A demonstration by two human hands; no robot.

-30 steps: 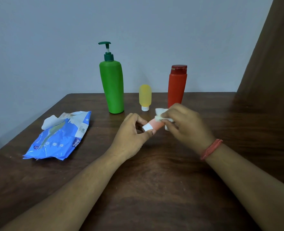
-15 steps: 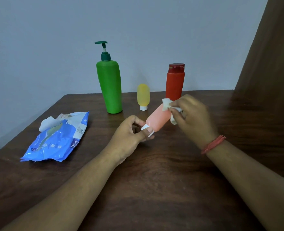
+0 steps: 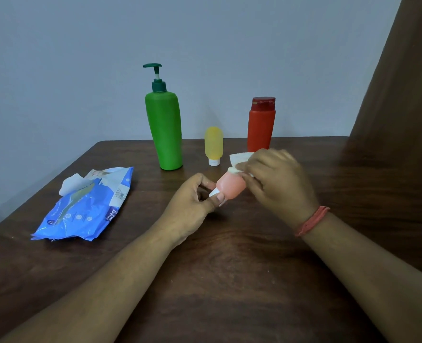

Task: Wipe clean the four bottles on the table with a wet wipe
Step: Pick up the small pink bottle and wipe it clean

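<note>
My left hand [image 3: 192, 204] pinches the white cap end of a small pink bottle [image 3: 230, 186], held tilted above the dark wooden table [image 3: 229, 280]. My right hand [image 3: 277, 184] grips a white wet wipe [image 3: 238, 161] against the bottle's upper end. Behind them stand a tall green pump bottle [image 3: 165, 129], a small yellow bottle [image 3: 213, 144] on its white cap, and a red bottle [image 3: 260, 125] partly hidden by my right hand and the wipe.
A blue pack of wet wipes [image 3: 86, 206] lies on the table's left side, with a white wipe sticking out of its opening. A grey wall runs behind the table. A brown curtain [image 3: 403, 95] hangs at the right.
The pink bottle has been lifted and tilted up from lying low. My right hand with the wipe slid from near the cap to the bottle's far end.
</note>
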